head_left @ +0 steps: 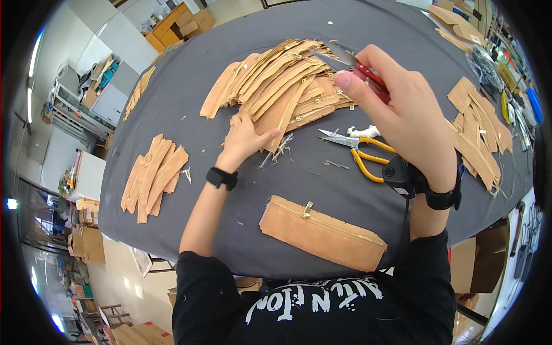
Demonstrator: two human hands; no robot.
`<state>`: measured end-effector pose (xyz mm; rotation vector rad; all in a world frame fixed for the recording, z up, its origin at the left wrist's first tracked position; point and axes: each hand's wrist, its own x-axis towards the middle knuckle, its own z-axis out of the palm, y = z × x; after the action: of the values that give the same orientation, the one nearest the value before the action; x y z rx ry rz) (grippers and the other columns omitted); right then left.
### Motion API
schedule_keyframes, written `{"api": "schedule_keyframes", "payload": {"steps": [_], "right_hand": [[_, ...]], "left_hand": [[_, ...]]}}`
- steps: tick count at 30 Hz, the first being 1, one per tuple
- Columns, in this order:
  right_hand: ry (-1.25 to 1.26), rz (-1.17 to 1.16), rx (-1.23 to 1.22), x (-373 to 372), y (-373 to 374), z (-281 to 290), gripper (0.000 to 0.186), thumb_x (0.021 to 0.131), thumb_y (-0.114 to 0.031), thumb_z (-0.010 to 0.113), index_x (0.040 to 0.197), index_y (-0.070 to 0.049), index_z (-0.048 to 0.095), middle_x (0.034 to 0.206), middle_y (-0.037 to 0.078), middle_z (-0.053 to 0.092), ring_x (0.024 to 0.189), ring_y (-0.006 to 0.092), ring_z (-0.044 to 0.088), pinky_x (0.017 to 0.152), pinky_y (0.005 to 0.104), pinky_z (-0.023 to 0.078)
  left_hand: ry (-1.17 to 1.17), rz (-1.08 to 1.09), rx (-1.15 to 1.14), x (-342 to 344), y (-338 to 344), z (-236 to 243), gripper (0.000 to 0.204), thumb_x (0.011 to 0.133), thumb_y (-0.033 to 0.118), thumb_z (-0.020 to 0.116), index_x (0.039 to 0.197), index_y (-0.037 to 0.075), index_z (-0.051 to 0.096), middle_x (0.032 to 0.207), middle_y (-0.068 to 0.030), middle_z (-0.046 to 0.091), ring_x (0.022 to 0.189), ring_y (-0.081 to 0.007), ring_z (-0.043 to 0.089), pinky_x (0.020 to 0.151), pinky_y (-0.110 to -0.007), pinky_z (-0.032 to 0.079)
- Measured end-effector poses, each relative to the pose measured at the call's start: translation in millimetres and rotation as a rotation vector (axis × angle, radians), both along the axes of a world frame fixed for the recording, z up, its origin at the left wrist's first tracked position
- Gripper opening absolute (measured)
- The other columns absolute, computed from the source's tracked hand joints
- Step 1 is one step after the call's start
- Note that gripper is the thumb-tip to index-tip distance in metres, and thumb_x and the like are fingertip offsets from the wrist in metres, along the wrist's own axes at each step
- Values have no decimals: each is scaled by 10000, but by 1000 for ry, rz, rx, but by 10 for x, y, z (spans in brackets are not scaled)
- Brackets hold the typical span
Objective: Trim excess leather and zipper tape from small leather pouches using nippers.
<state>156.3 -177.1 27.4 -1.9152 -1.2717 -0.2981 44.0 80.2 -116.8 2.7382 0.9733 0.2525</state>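
Observation:
My right hand (397, 98), raised right of the pile, is closed around red-handled snips (371, 77), their pointed blades aimed left over the pile's edge. At the near left edge of a large fanned pile of tan zippered strips (276, 80), my left hand (244, 138) rests with its thumb spread from the fingers. Its fingertips touch the strips and are partly hidden. One tan strip with a brass zipper and upright pull (322, 230) lies alone close to my body. Yellow-handled scissors (365, 152) lie partly opened below my right hand.
Smaller stacks of tan strips lie at the left (152, 178) and right (480, 129) of the dark grey table (230, 207). Thread scraps (280, 149) are scattered by the pile. A small white object (365, 132) sits beside the scissors. Tools and bags crowd the far right.

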Motion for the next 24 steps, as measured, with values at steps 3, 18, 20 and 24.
{"api": "schedule_keyframes", "payload": {"steps": [3,18,20,24], "right_hand": [[14,-8,1,53,12,-58,311,858,-323,519,845,-14,480,549,121,445,478,223,415,471,296,327],[524,311,188,135,478,-428,384,817,-394,575,792,-47,413,616,6,432,542,100,436,515,246,382],[644,360,266,73,520,-386,328,793,-275,639,768,-80,377,666,-49,343,593,39,335,522,189,328],[656,399,436,8,455,-324,271,787,-177,633,805,-68,385,667,-50,340,597,55,330,537,200,323]], "left_hand": [[57,-21,-34,112,-22,42,660,675,540,646,956,-41,510,1013,-241,482,1048,-359,435,781,-403,434],[-403,-555,-1141,-324,-876,1143,345,869,343,518,1018,32,520,757,27,547,577,-33,446,465,-174,331],[-280,-612,-1086,-351,-881,1132,358,872,344,514,1037,26,507,781,17,540,595,-46,446,496,-180,350],[-346,-865,-705,-322,-588,824,421,877,361,500,1122,21,455,879,-21,507,694,-90,444,623,-221,398]]}}
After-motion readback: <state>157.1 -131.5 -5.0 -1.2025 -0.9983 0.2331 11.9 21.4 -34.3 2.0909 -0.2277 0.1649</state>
